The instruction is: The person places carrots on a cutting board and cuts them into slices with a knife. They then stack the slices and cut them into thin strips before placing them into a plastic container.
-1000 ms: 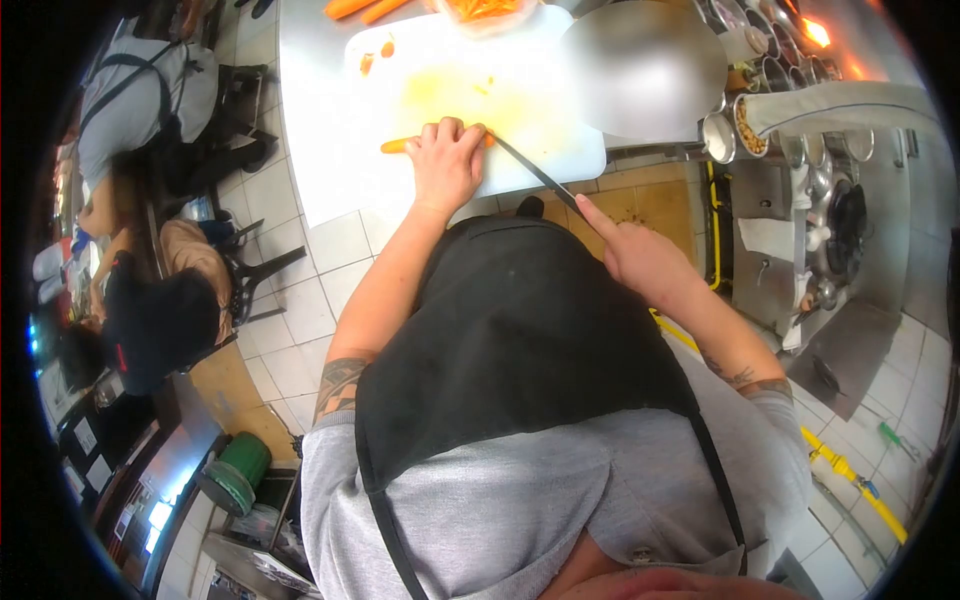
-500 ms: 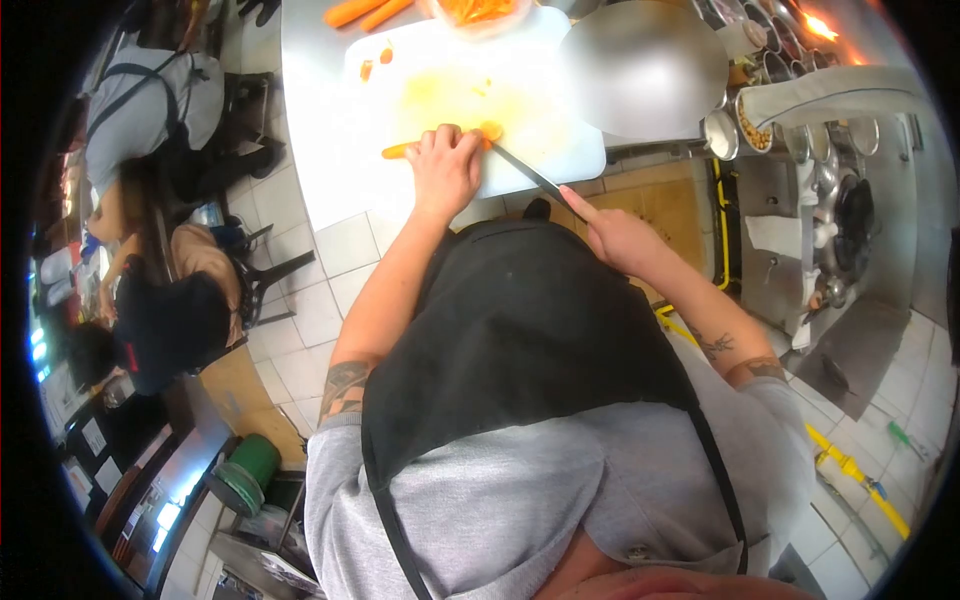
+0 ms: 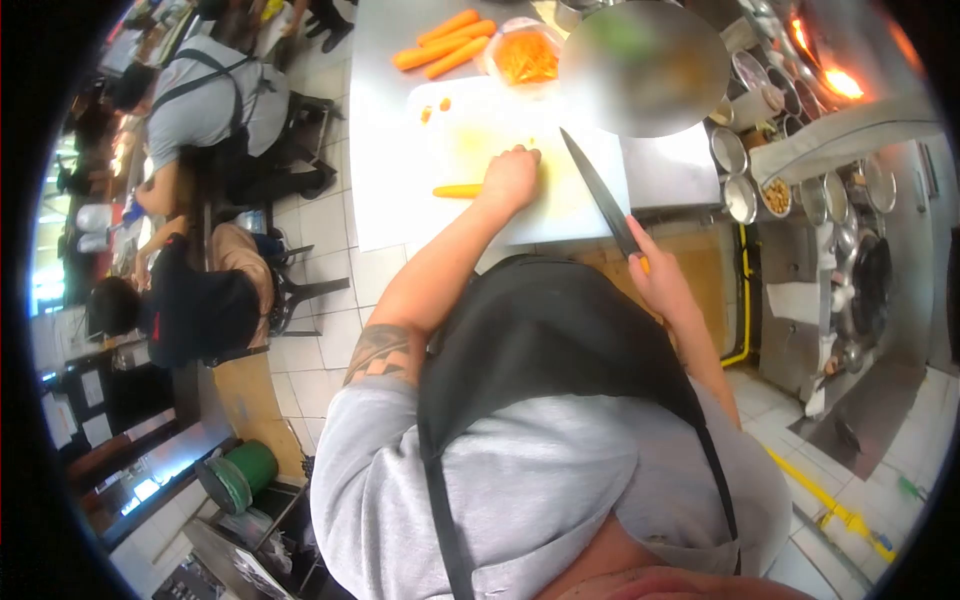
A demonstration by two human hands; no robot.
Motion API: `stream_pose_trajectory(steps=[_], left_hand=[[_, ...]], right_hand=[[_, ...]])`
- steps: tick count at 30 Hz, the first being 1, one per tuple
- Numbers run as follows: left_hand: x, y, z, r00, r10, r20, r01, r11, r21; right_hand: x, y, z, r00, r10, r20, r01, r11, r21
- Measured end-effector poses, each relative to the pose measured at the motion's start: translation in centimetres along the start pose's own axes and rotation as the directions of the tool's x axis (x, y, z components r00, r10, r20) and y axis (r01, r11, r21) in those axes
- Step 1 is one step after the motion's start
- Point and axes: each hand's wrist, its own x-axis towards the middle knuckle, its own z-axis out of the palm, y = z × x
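Note:
A carrot (image 3: pixel 457 190) lies on the white cutting board (image 3: pixel 470 140), its left end sticking out from under my left hand (image 3: pixel 513 178). The fingers of that hand are curled in around it, so the carrot's other end is hidden. My right hand (image 3: pixel 655 270) grips a long knife (image 3: pixel 598 190) by its handle. The blade slants up and left over the right part of the board, apart from the carrot. Small orange carrot pieces (image 3: pixel 428 113) sit near the board's upper left.
Several whole carrots (image 3: pixel 445 45) and a bowl of shredded carrot (image 3: pixel 525 58) stand beyond the board. A large round metal pan or lid (image 3: pixel 600 120), blurred, is at the right. Flames (image 3: pixel 842 83) burn past several small containers (image 3: pixel 730 150). Two people (image 3: pixel 225 95) work at the left.
The knife has moved right, away from the carrot, and now points more upward. My left fingers are curled tighter. The view has shifted, bringing more carrots and the shredded carrot into sight.

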Motion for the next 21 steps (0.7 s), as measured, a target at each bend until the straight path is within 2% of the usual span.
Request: stream_pose_trajectory(steps=[3,6,8,10,13,14,17,21], left_hand=[[1.9,-1.9,-1.3,0.999,-0.015,-0.04,0.007,0.981,-0.195],[4.7,-6.5,-2.4,0.967,-0.114,-0.229,0.043,0.955,-0.294],[5.4,-9.2,-5.4,0.898,-0.211,-0.386,0.116,0.96,-0.255],[6.2,-12.1,-7.3,0.814,-0.302,-0.497,0.14,0.931,-0.336],[6.4,-14.3,-8.2,0.773,-0.321,-0.548,0.138,0.927,-0.349],[7.1,-15.3,-7.2,0.765,-0.334,-0.551,0.128,0.917,-0.378],[5.7,-13.0,-7.9,0.81,-0.289,-0.511,0.112,0.93,-0.349],[-0.2,-9.0,-6.6,0.858,-0.166,-0.487,-0.081,0.891,-0.447]], right_hand=[[-0.2,0.1,0.6,1.0,-0.012,-0.029,0.014,0.998,0.059],[-0.4,1.1,1.2,1.0,0.005,-0.023,-0.004,0.998,0.064],[-0.2,2.5,1.7,0.999,-0.024,-0.034,0.026,0.997,0.068],[-0.2,3.4,2.1,0.995,-0.084,-0.056,0.089,0.993,0.082],[-0.2,3.4,2.0,1.0,-0.009,0.015,0.008,0.997,0.074],[-0.1,3.2,1.9,0.999,-0.045,-0.018,0.047,0.995,0.09],[-0.3,3.2,2.2,0.992,-0.101,-0.076,0.109,0.989,0.104],[0.2,3.0,1.8,0.997,-0.081,-0.017,0.082,0.996,0.024]])
